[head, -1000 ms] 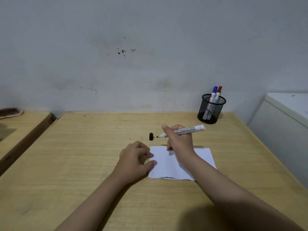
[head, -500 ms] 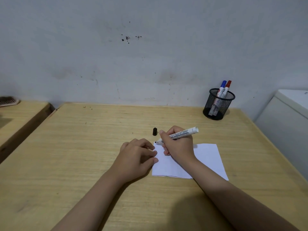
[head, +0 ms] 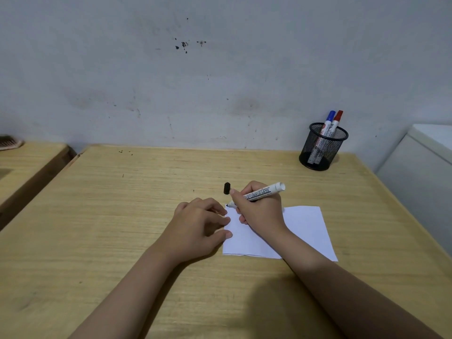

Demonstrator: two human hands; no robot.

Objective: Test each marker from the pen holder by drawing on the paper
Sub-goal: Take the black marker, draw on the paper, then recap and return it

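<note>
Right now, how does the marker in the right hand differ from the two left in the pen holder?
The black marker is uncapped, its black cap lying on the table; the blue marker and red marker are capped. It lies tilted in the right hand, tip at the paper; they stand in the pen holder. All have white barrels.

Tabletop [head: 122, 216] left of and beyond both grips lies bare except the black cap [head: 227, 188] just beyond the right grip [head: 259, 211], pen holder [head: 322, 148] stands far-right, white cabinet [head: 420, 182] walls the right edge.
</note>
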